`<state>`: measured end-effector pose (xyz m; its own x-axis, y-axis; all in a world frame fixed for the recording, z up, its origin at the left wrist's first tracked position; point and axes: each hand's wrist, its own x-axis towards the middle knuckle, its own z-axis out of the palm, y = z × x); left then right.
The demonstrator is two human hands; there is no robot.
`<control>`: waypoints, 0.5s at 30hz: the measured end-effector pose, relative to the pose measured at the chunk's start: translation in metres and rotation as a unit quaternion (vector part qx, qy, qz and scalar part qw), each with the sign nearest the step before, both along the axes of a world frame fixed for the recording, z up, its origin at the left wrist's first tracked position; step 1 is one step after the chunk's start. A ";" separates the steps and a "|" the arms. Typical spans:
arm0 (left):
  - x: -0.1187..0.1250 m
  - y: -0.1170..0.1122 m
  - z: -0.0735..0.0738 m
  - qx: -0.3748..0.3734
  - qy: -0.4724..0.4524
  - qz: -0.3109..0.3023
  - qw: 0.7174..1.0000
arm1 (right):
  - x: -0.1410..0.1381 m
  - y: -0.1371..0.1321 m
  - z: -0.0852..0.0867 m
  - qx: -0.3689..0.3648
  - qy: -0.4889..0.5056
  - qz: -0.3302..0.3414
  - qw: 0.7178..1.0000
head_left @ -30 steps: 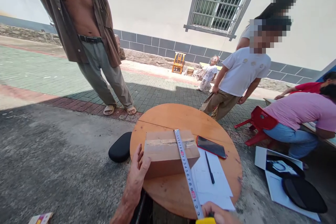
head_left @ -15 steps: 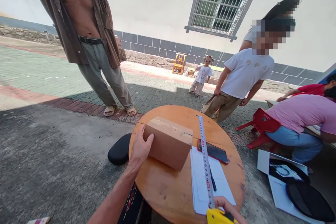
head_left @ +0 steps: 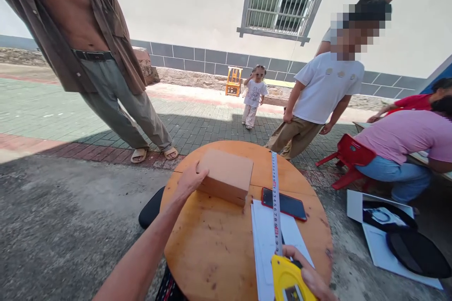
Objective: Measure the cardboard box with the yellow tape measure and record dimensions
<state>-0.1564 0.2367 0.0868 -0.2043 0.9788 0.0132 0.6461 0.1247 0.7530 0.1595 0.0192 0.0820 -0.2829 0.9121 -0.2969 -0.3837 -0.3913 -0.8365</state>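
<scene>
A brown cardboard box lies flat on the round wooden table, toward its far left. My left hand grips the box's left end, thumb on top. At the near right edge, my right hand is closed on a yellow tape measure case. Its white blade is pulled out and reaches away from me, over white paper sheets and a red-edged phone. The blade stands to the right of the box, apart from it.
A black cushion lies beside the table's left side. One person stands at far left; another in a white shirt stands behind the table. A seated person in pink and a red stool are to the right. Papers and a black pad lie on the ground.
My left hand turned the box and laid it flat, farther back on the table. The tape blade came off the box and swung right over the papers. The view shifted.
</scene>
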 end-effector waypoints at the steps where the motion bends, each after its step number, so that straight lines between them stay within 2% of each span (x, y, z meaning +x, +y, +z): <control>1: 0.001 -0.001 0.000 0.002 0.003 -0.001 1.000 | 0.001 0.002 -0.003 -0.004 -0.007 0.004 1.000; 4: 0.004 -0.011 -0.002 0.008 0.008 0.007 1.000 | 0.000 0.010 -0.009 -0.022 -0.031 0.014 0.999; 8: 0.004 -0.040 -0.007 0.015 0.014 0.034 0.999 | -0.016 0.023 -0.011 -0.015 -0.047 0.037 0.998; 11: 0.005 -0.061 -0.009 0.025 0.013 0.051 0.998 | -0.038 0.032 -0.001 -0.026 -0.046 0.065 0.996; 15: 0.009 -0.076 -0.010 0.034 -0.005 0.051 0.998 | -0.068 0.035 0.022 -0.047 -0.004 0.093 0.995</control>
